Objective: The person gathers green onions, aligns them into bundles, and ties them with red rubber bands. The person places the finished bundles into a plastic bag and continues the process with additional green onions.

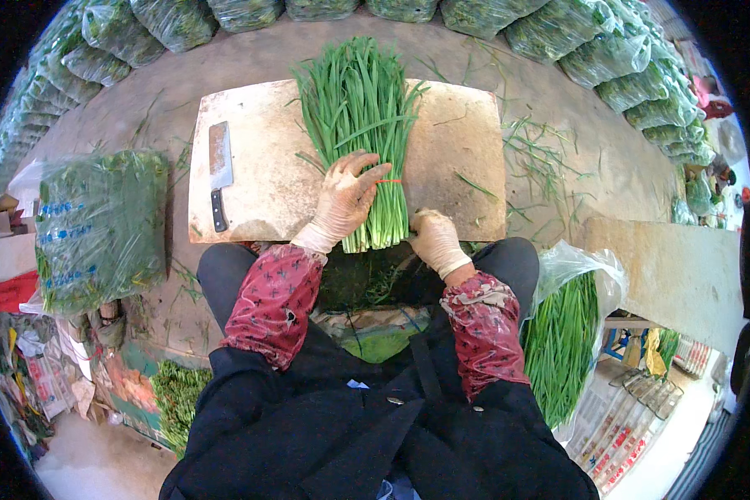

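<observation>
A thick bunch of garlic chives [359, 106] lies on a worn, light-coloured board [456, 137], leaves pointing away from me and pale cut ends toward my lap. A thin red band [389, 181] crosses the stalks. My left hand [345, 197], in a pale glove, grips the bunch from its left side, fingers spread over the stalks by the band. At the lower right of the stalk ends is my right hand [436, 240], gloved and with fingers curled; whether it holds anything is hidden. A cleaver-like knife [221, 156] with a black handle rests on the board's left part.
Plastic-wrapped greens [103, 231] stand at the left. An open clear bag of chives [562, 344] is by my right leg, near a pale slab [669, 269]. Filled bags [178, 22] line the far floor. Loose leaves [537, 147] litter the concrete.
</observation>
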A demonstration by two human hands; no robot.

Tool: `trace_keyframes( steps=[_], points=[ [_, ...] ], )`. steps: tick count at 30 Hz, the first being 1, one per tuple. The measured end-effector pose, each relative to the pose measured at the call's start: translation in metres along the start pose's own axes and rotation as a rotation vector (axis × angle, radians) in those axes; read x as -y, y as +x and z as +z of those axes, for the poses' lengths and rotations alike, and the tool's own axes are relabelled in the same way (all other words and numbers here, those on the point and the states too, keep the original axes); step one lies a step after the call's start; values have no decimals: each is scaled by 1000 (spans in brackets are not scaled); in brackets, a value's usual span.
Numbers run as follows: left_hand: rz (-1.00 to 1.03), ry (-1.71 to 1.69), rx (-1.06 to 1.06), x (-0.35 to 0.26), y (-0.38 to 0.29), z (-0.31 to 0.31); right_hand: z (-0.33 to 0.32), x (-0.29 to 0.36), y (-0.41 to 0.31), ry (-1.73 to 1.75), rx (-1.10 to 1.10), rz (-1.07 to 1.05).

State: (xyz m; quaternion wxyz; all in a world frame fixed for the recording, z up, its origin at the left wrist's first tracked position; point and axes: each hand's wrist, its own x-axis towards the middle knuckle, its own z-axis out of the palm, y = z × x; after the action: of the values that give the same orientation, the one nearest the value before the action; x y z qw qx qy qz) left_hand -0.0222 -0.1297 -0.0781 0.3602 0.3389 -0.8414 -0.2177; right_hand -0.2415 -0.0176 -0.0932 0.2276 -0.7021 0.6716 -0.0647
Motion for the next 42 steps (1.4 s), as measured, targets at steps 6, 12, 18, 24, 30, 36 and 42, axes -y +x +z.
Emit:
trace_keyframes(
  steps=[6, 12, 18, 24, 30, 36, 42],
  points=[
    [90, 190, 250, 1, 6, -2, 1, 8, -17, 29, 281, 77],
    [1, 183, 336, 10, 1, 6, 20, 16, -47, -143, 743, -81],
    [-45, 50, 274, 11, 0, 5, -32, 5, -34, -2, 353, 49],
    [-98, -275, 81, 6, -3, -13, -58, 43, 25, 372, -355, -166],
    [-146, -279, 52, 3, -7, -26, -48, 67, 62, 207, -392, -382],
    [-183, -97, -51, 5, -7, -21, -35, 57, 77, 318, -398, -303],
    [-282, -133, 13, 8, -1, -7, -27, 43, 86, 842, -222, -87]
  ],
)
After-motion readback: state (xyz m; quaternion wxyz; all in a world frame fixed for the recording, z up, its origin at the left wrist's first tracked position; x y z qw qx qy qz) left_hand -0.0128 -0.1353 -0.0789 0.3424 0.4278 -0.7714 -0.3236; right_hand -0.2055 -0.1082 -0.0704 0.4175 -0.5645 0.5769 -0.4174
